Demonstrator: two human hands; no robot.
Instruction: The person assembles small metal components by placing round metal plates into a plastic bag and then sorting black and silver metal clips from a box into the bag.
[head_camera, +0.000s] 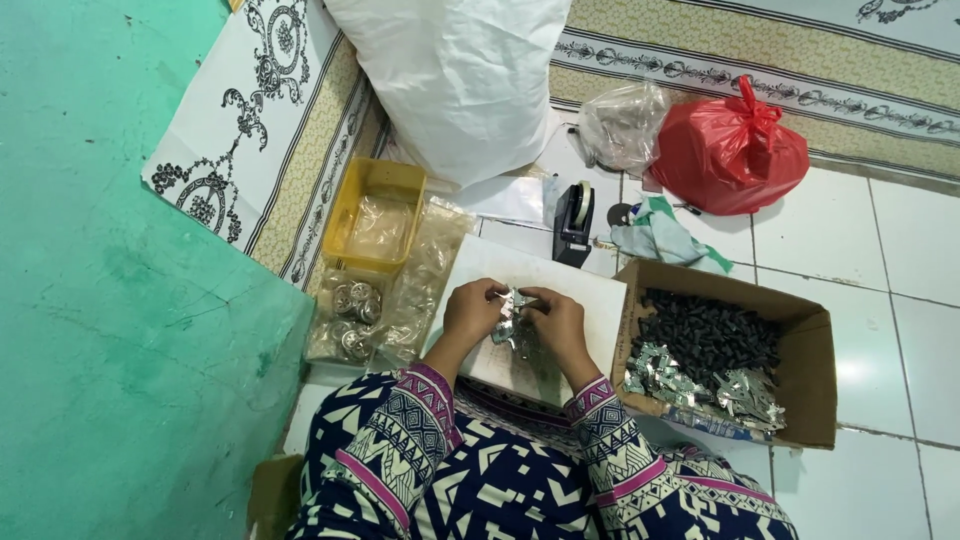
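both hands, left hand (472, 312) and right hand (556, 318), pinch 1 small silver foil piece (514, 305) over the white board (600, 290), near its middle. risk: loose foil below slides off the board's near edge if bumped.

Both forearms reach forward; the left hand (472, 309) and right hand (556, 318) meet close together, fingers curled inward.
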